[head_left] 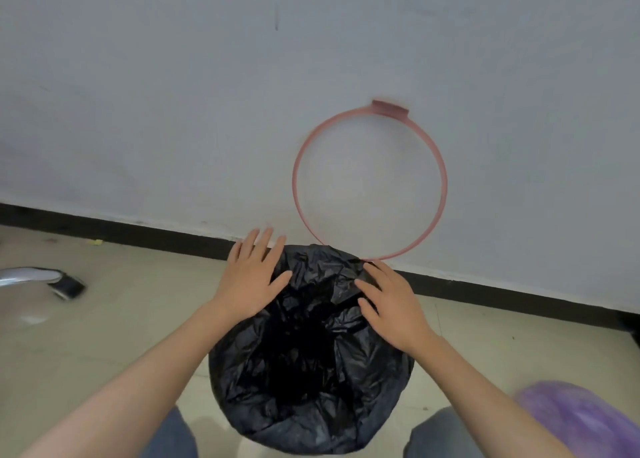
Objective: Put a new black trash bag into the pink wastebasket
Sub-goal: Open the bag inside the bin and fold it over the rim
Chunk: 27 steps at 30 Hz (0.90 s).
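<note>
Trash bag [311, 353] thin crinkled plastic (faint sheen); floor tiles [104, 336] glossy.

I record the trash bag [311, 353] as glossy black, crinkled, darkest at its centre. The ring [370, 180] is a dusty pink, its tab a deeper shade. The wall [173, 94] reads pale grey-white with faint dark marks; the skirting [138, 231] is black. Floor tiles [121, 319] are beige. I note a blurred purple object [575, 419] at lower right, and grey-blue trousers [173, 437] below.
</note>
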Motion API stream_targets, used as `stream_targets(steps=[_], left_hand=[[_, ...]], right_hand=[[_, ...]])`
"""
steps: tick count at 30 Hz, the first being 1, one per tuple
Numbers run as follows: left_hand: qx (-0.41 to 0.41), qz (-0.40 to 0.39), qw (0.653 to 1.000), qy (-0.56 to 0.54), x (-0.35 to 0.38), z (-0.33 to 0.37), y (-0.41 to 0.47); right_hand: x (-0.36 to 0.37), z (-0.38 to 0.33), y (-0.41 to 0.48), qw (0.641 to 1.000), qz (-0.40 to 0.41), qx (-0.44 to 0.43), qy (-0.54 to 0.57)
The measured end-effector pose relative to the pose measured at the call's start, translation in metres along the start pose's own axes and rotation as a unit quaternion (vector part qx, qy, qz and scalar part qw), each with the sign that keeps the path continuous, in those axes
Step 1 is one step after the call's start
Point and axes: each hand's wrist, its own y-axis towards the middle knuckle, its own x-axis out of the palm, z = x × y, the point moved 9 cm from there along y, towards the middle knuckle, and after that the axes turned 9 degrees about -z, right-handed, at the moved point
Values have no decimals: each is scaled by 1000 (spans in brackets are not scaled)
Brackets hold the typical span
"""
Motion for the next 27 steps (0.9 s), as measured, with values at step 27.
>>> stream_targets(steps=[27], left_hand=[[-166, -76, 937, -297, 49, -45, -62]], right_hand=[[108, -35, 45, 816, -369, -191, -403]])
